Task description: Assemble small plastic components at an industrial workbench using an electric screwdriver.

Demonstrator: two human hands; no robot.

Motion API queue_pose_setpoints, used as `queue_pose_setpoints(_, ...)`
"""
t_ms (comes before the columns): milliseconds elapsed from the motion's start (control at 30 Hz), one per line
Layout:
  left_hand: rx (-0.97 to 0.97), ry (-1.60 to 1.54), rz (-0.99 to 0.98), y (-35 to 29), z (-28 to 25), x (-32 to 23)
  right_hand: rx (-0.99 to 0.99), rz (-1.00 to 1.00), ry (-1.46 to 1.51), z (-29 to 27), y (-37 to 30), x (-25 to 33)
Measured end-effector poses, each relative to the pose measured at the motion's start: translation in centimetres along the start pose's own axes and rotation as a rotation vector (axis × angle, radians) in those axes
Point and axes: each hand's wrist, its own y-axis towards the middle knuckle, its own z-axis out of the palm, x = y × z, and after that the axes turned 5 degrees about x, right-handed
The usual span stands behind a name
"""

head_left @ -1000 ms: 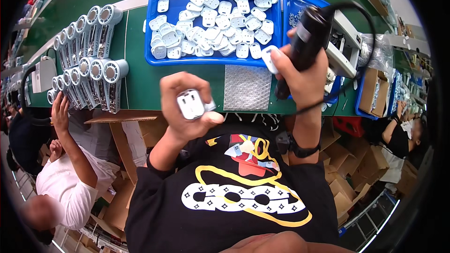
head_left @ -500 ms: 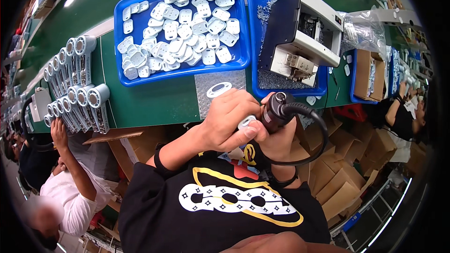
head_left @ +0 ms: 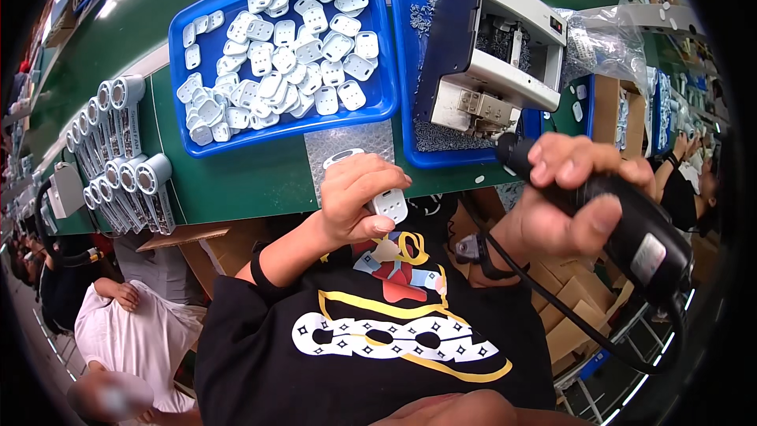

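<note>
In my left hand (head_left: 355,197) I grip a small white plastic cover (head_left: 390,207) with several holes in its visible face, held just past the bench edge. My right hand (head_left: 564,197) is wrapped round a black electric screwdriver (head_left: 645,229), its cord curving down at the right. The screwdriver lies nearly level, and its tip is at the front of a screw feeder (head_left: 505,83); whether the tip touches it I cannot tell. Close beyond my left hand, a white piece with a dark oval (head_left: 342,158) rests on a bubble-wrap sheet (head_left: 371,140), partly hidden.
Similar white covers fill a blue tray (head_left: 292,138) at the back. The feeder stands in another blue tray (head_left: 457,159) among loose screws. White round-ended devices (head_left: 126,95) stand in rows at left. A cardboard box (head_left: 609,114) is at right. A co-worker in white (head_left: 138,323) sits lower left.
My hands have separated. The right swung right with the screwdriver, tilting it from upright to nearly level beside the feeder. My left kept the cover. The co-worker's hand left the devices.
</note>
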Motion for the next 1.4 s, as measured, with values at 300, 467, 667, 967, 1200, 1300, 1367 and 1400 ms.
queue_pose_setpoints(300, -0.017, 0.090, -0.058, 0.7, -0.1, 0.0, 0.043, 0.187, 0.210, 0.3, -1.0, 1.7)
queue_pose_setpoints(467, -0.007, 0.111, -0.086, 0.1, 0.0, -0.5, 0.393, 0.059, 0.356, 2.2, -1.6, 4.8)
queue_pose_setpoints(667, -0.039, 0.081, -0.066, 0.2, 0.6, -0.4, 0.433, 0.072, 0.336, 3.3, -0.9, 4.1)
queue_pose_setpoints(967, -0.016, 0.053, -0.083, 0.2, 0.4, -0.8, 0.508, 0.150, 0.312, 3.3, -0.8, 3.5)
queue_pose_setpoints(1200, -0.004, 0.055, -0.075, 0.4, 0.3, -0.5, 0.400, 0.116, 0.323, 2.9, -2.0, 3.9)
queue_pose_setpoints(1300, -0.038, 0.072, -0.063, 0.2, 0.6, -0.3, 0.326, 0.089, 0.333, 2.6, -2.0, 3.5)
queue_pose_setpoints(1367, -0.029, 0.042, -0.047, 0.6, 0.9, -0.6, 0.000, -0.097, 0.004, 2.3, -0.5, 2.5)
queue_pose_setpoints(1400, -0.032, 0.039, -0.050, 0.6, 0.8, -0.6, -0.015, -0.059, -0.079, 1.5, 0.2, 0.5)
